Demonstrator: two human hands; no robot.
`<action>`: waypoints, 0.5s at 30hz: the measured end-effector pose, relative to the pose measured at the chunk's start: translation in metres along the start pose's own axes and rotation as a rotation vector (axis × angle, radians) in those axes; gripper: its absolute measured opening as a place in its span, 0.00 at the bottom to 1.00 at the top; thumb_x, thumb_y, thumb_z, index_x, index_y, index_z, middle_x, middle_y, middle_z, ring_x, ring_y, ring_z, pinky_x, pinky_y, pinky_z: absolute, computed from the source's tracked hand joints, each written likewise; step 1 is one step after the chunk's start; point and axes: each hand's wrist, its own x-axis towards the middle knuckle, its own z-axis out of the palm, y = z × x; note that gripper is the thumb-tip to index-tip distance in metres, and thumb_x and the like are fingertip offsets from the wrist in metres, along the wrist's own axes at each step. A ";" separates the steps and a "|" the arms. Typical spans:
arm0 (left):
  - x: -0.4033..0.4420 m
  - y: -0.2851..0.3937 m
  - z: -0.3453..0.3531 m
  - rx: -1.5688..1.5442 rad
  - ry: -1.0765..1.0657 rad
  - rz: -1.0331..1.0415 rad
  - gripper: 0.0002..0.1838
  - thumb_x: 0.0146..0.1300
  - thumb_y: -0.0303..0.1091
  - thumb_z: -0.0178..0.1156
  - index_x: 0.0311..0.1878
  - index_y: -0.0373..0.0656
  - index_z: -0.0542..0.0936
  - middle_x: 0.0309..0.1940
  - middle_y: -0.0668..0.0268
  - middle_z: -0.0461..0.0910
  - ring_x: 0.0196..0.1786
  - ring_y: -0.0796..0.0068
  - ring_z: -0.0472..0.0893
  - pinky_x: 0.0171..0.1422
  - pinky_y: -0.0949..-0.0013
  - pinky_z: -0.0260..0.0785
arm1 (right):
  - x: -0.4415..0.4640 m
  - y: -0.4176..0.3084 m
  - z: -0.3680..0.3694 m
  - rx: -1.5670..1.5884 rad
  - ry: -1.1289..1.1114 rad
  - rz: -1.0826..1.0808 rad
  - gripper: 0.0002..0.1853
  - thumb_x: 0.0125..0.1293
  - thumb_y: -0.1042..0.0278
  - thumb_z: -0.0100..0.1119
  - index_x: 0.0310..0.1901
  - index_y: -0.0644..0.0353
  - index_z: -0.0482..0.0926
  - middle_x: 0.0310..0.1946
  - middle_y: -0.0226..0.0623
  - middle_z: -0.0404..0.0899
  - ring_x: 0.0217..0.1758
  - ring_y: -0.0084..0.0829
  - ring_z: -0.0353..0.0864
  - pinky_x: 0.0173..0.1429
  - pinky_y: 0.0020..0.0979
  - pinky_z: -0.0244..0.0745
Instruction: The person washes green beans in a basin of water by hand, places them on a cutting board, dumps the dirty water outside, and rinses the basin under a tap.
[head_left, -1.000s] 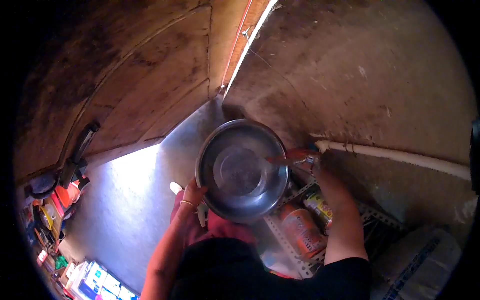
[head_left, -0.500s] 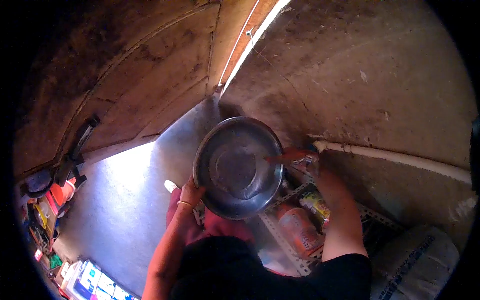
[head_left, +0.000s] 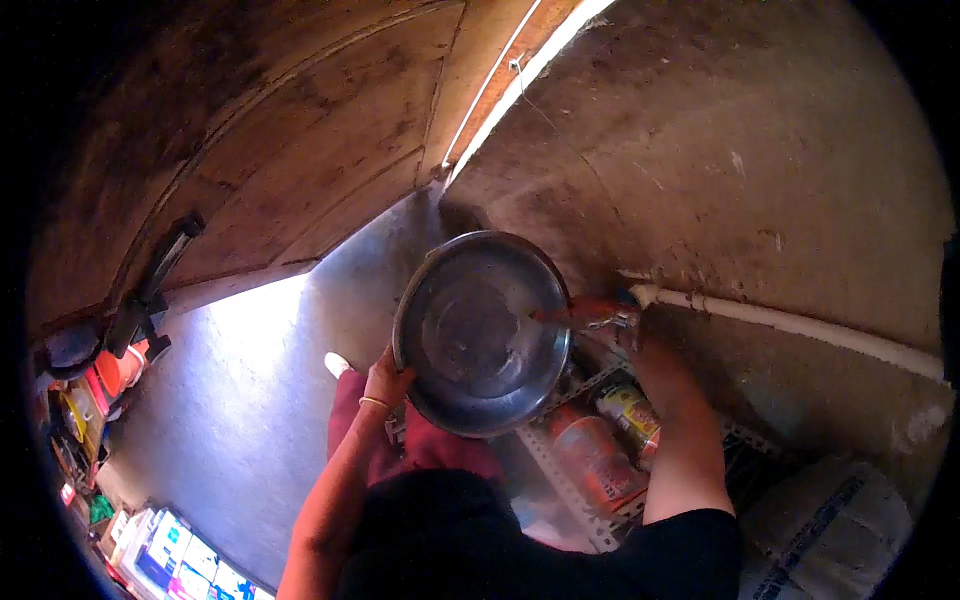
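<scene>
A wide, round metal basin (head_left: 480, 400), dull grey inside with a lighter ring-shaped mark on its bottom, is held up in front of my body and tilted towards me. My left hand (head_left: 387, 382) grips its lower left rim; the fingers under the basin are hidden. On the opposite side, my right hand (head_left: 590, 314) holds the right rim, with a finger or thumb reaching over the inner wall. Shadow covers much of that hand. Nothing can be made out inside the basin apart from pale patches and reflections.
A perforated metal rack (head_left: 570, 490) at lower right bears a reddish container (head_left: 595, 460) and a yellow-green can (head_left: 630, 412). Beside it lies a grey sack (head_left: 840, 530). A pale pipe (head_left: 780, 325) runs along the right wall. The wooden door (head_left: 300, 150) stands left.
Both hands still hold the basin, which has shifted very slightly to the right. The camera view has turned a little.
</scene>
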 end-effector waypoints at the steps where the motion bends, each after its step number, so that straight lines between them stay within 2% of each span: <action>1: -0.001 0.002 0.000 0.014 0.007 0.007 0.27 0.46 0.33 0.54 0.53 0.44 0.66 0.39 0.50 0.76 0.45 0.53 0.75 0.45 0.60 0.68 | 0.000 0.000 0.000 -0.004 0.000 -0.001 0.30 0.51 0.40 0.54 0.49 0.54 0.70 0.45 0.31 0.72 0.48 0.30 0.69 0.53 0.30 0.62; 2: -0.002 0.005 -0.001 0.013 0.009 0.006 0.27 0.46 0.33 0.54 0.53 0.44 0.66 0.39 0.50 0.76 0.45 0.53 0.75 0.45 0.60 0.68 | 0.000 -0.001 -0.001 -0.008 -0.001 0.000 0.30 0.51 0.40 0.54 0.49 0.54 0.70 0.45 0.31 0.72 0.48 0.30 0.69 0.53 0.30 0.62; 4: -0.003 0.009 -0.001 0.063 -0.002 -0.002 0.26 0.49 0.30 0.54 0.55 0.42 0.65 0.42 0.58 0.77 0.45 0.68 0.75 0.47 0.70 0.67 | 0.000 -0.002 -0.001 -0.015 0.000 0.000 0.31 0.51 0.39 0.54 0.50 0.54 0.70 0.46 0.32 0.72 0.48 0.30 0.69 0.54 0.30 0.62; 8: -0.005 0.007 -0.004 -0.001 -0.030 -0.060 0.27 0.49 0.29 0.54 0.56 0.42 0.64 0.40 0.60 0.77 0.40 0.70 0.77 0.41 0.72 0.69 | -0.001 -0.006 -0.003 -0.029 -0.005 0.005 0.31 0.51 0.39 0.53 0.50 0.54 0.70 0.46 0.32 0.71 0.49 0.31 0.69 0.54 0.31 0.62; 10: -0.007 0.016 -0.006 -0.068 -0.015 -0.036 0.27 0.46 0.33 0.54 0.54 0.43 0.65 0.39 0.50 0.76 0.45 0.52 0.74 0.46 0.59 0.67 | -0.001 -0.007 -0.003 -0.035 -0.005 0.005 0.32 0.50 0.38 0.53 0.50 0.55 0.70 0.46 0.32 0.71 0.49 0.31 0.69 0.55 0.31 0.62; 14: -0.002 0.004 -0.004 -0.034 0.019 0.032 0.27 0.46 0.33 0.54 0.54 0.43 0.66 0.39 0.50 0.75 0.46 0.51 0.74 0.47 0.59 0.67 | -0.003 -0.010 -0.002 -0.049 -0.007 0.007 0.33 0.50 0.37 0.53 0.51 0.55 0.70 0.47 0.33 0.71 0.50 0.31 0.69 0.55 0.31 0.61; 15: 0.000 -0.001 -0.004 -0.002 -0.019 -0.056 0.27 0.46 0.33 0.54 0.53 0.43 0.66 0.40 0.50 0.75 0.46 0.51 0.73 0.47 0.59 0.67 | -0.004 -0.011 -0.003 -0.050 -0.007 0.008 0.33 0.50 0.37 0.53 0.51 0.55 0.70 0.47 0.33 0.71 0.50 0.31 0.69 0.56 0.31 0.61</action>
